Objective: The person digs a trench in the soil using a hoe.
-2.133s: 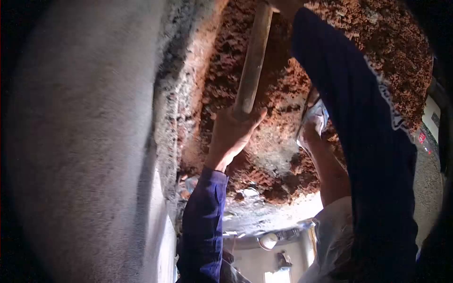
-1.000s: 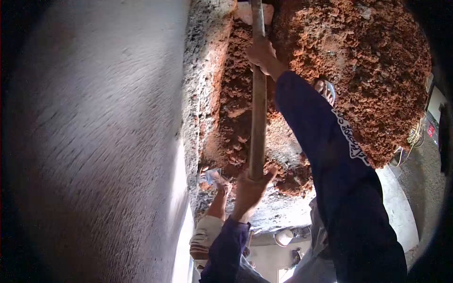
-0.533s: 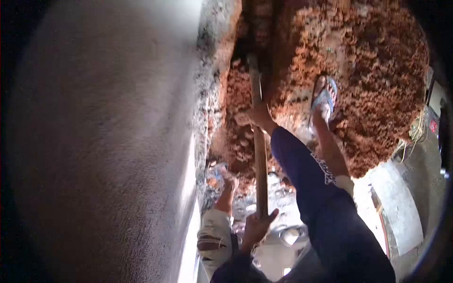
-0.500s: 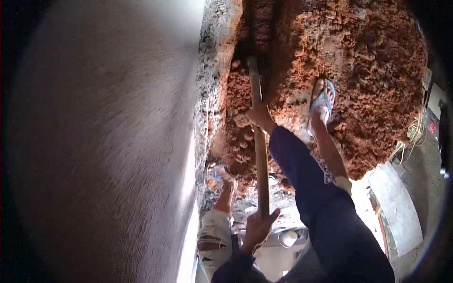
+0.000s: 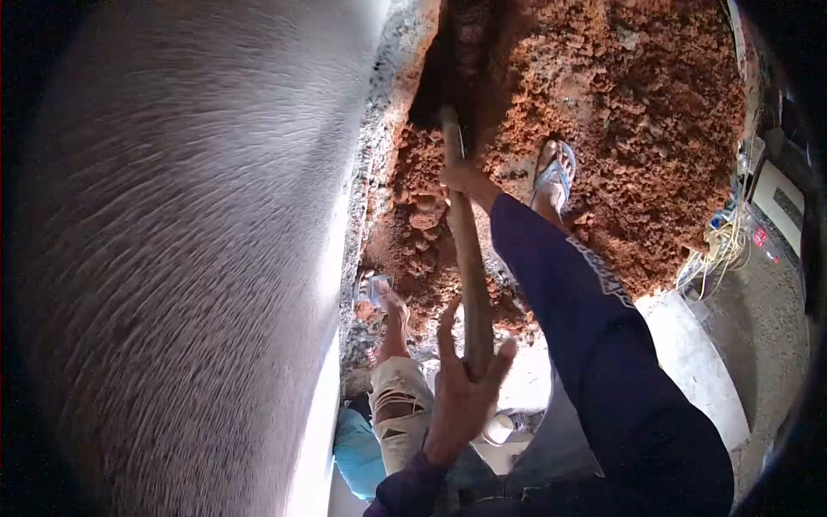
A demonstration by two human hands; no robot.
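Right hand [image 5: 468,179] wraps the wooden pole [image 5: 470,267] partway up; left hand [image 5: 463,403] spread, thumb and fingers apart at the pole's lower end. Pole runs from six o'clock toward twelve, far end by dark hollow [image 5: 433,86]. Red soil [image 5: 637,146] at two o'clock; grey wall [image 5: 189,258] at nine.

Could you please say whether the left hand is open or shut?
Open: the left hand shows thumb and finger spread either side of the handle.
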